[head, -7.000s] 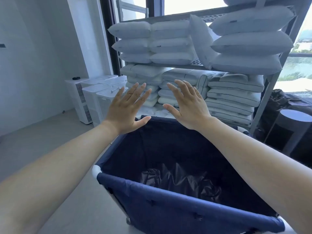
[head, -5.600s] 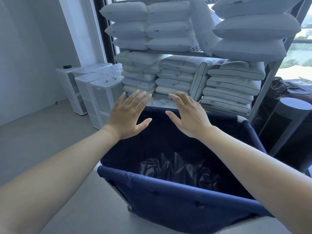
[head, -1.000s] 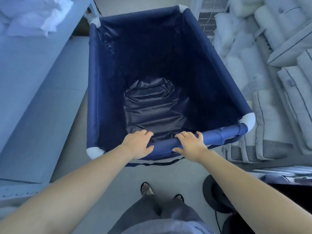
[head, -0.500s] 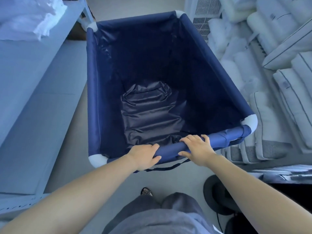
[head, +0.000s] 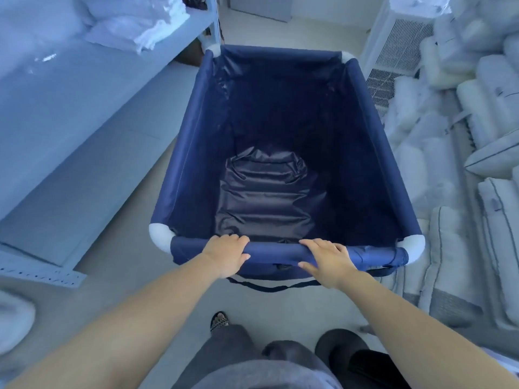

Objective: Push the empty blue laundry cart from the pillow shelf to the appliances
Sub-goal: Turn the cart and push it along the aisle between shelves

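I'm looking straight down into the cart [head: 376, 153], a deep blue fabric bin on a frame with white corner caps [head: 160, 234], and it fills the middle of my view. No brand, label or writing that I can read anywhere on it, nor on anything around it. Inside there is no laundry, only the dark shiny liner [head: 266, 197] lying wrinkled on the bottom.

My left hand [head: 226, 255] is on the near rail [head: 273, 252] at about 7 o'clock of the cart, fingers [head: 234, 239] curled over the top of the rail and thumb pressed on the near side, clenched around it. My right hand [head: 327, 261] sits on the same rail at about 5 o'clock, fingers [head: 316, 244] draped over the rail and thumb spread underneath toward the left, grasping it more loosely. A dark strap [head: 269, 287] hangs in a loop below the rail between my wrists.

At 3 o'clock, just beside the cart's right wall, stacked white pillows [head: 449, 248] run along the floor and up the side. At 1 o'clock stands a white appliance [head: 398, 43] with vent grilles, close to the far right corner. At 10 o'clock a pale worktop [head: 70, 122] carries a heap of white linen [head: 134, 21]. Down at 6 o'clock I see my grey trousers [head: 252, 366] and one patterned shoe [head: 219, 320] on the floor [head: 280, 313].
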The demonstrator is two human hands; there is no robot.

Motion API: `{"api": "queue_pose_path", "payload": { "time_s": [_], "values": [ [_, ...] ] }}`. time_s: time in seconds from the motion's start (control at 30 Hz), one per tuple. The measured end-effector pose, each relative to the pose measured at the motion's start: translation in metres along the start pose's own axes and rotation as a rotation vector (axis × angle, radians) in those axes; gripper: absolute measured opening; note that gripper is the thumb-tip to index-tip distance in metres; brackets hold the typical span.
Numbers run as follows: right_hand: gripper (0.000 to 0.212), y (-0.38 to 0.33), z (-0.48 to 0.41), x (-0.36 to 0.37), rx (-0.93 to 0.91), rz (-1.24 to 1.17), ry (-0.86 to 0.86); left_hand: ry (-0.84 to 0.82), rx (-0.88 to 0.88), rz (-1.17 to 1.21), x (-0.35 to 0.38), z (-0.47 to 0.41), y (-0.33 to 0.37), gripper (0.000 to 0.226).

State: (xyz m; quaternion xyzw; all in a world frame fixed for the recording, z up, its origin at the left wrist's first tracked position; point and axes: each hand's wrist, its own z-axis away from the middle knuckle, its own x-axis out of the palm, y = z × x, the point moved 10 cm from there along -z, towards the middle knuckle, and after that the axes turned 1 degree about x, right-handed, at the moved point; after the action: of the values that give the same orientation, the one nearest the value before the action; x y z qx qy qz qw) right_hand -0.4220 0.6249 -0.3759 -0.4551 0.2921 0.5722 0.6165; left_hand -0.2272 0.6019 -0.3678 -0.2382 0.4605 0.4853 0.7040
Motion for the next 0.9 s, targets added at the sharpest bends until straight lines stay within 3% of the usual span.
{"api": "queue_pose_path", "payload": {
  "time_s": [0.33, 0.53, 0.7, 0.9],
  "values": [
    [0.057, 0.008, 0.020, 0.012, -0.051, 0.059, -0.030, 0.058, -0.220, -0.011, 0.017, 0.020, 0.011, 0.048],
    [0.059, 0.010, 0.039, 0.038, -0.046, 0.129, -0.069, -0.011, -0.280, -0.048, 0.045, 0.036, 0.017, 0.058],
    [0.057, 0.006, 0.056, 0.049, -0.064, 0.146, -0.047, -0.052, -0.303, -0.055, 0.059, 0.049, 0.020, 0.057],
    [0.053, 0.002, 0.068, 0.052, -0.098, 0.148, 0.013, 0.062, -0.273, -0.081, 0.056, 0.064, 0.026, 0.052]
  ]
}}
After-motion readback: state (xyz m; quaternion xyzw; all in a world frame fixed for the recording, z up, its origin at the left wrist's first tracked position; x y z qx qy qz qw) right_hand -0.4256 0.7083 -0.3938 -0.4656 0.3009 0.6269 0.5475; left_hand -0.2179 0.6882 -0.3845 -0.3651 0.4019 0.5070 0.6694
